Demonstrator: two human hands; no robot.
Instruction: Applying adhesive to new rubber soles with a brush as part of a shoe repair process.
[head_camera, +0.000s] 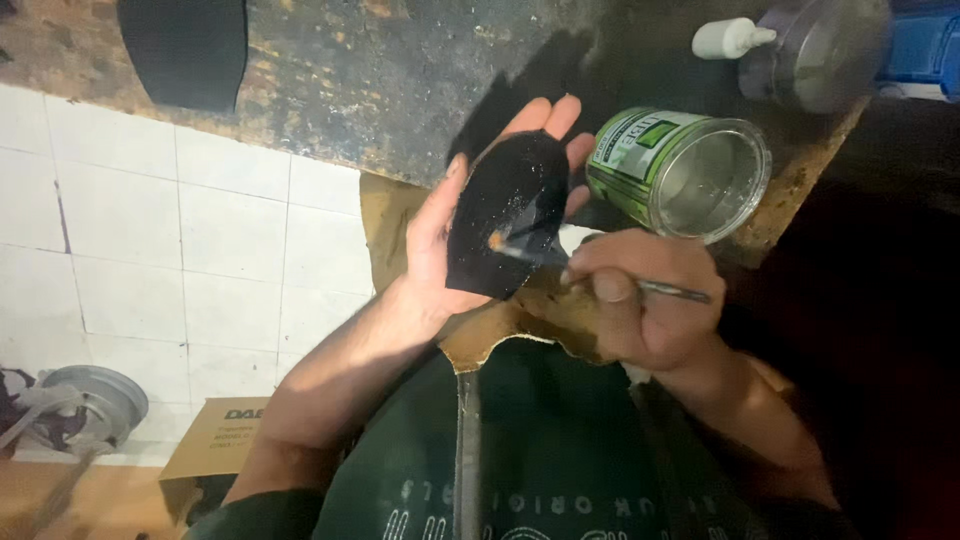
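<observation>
My left hand cradles a black, curved piece of material, flat in the palm with fingertips showing past its far edge. My right hand grips a thin brush by its metal handle, which sticks out to the right. The brush's orange-tinged tip rests on the black piece near its middle, where the surface looks wet and shiny. An open green-and-white metal can lies tilted on the bench just right of my left hand's fingers.
A stained dark workbench runs across the top, with another black piece, a small white bottle and a grey round container. White floor tiles, a cardboard box and a metal bowl lie at left. A dark apron covers my lap.
</observation>
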